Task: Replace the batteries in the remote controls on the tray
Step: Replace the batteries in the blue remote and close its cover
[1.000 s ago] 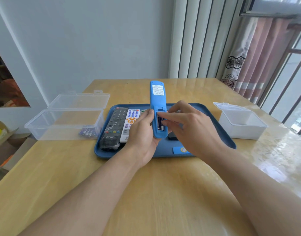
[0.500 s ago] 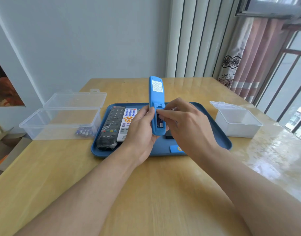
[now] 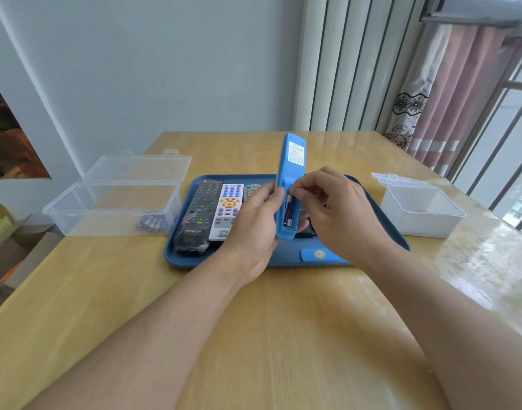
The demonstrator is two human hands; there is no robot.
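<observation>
My left hand (image 3: 255, 223) grips a blue remote (image 3: 289, 170) upright over the blue tray (image 3: 380, 214), back side toward me, battery bay open. Two batteries (image 3: 288, 213) sit in the bay. The fingertips of my right hand (image 3: 339, 214) pinch at the top end of the batteries. The remote's blue cover (image 3: 318, 255) lies on the tray near its front edge. A black remote (image 3: 199, 214), a white remote (image 3: 227, 211) and part of a grey remote (image 3: 251, 189) lie side by side on the tray's left half.
A clear open box (image 3: 112, 208) left of the tray holds several purple batteries (image 3: 153, 224). A white open box (image 3: 422, 211) stands to the tray's right. A small dark object (image 3: 304, 232) lies on the tray behind the blue remote. Cardboard boxes sit on the floor at left.
My right fingers have curled and shifted from lying across the battery bay to pinching at the batteries' upper end. My left hand keeps its grip on the remote.
</observation>
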